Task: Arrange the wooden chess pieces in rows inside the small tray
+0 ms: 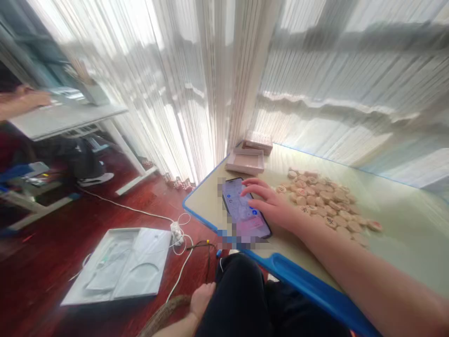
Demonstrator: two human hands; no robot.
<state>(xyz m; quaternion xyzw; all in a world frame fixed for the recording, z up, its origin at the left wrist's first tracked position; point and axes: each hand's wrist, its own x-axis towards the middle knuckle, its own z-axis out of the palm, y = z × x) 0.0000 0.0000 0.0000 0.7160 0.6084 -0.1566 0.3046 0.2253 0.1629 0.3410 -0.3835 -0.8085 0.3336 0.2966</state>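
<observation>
My right hand [266, 201] lies over a smartphone [242, 217] on the small table, fingers apart and fingertips at the lit screen. Part of the phone's left and lower edge is blurred out by blocks. Right of the phone, partly behind my forearm, spreads a loose heap of round wooden Chinese chess pieces [326, 199], some showing red or black characters. Down beside my dark-trousered thigh rests my left hand [202, 298], next to a brown woven-looking edge. Its fingers are mostly hidden, so whether it grips anything does not show.
At the table's far corner sit an open shallow box [245, 161] and another box [258, 140]. A blue rim [298, 276] edges the table. On the red floor lie an opened white case [119, 267] and a power strip [177, 233] with cables. Another person's arm [24, 103] reaches over a white desk [80, 119].
</observation>
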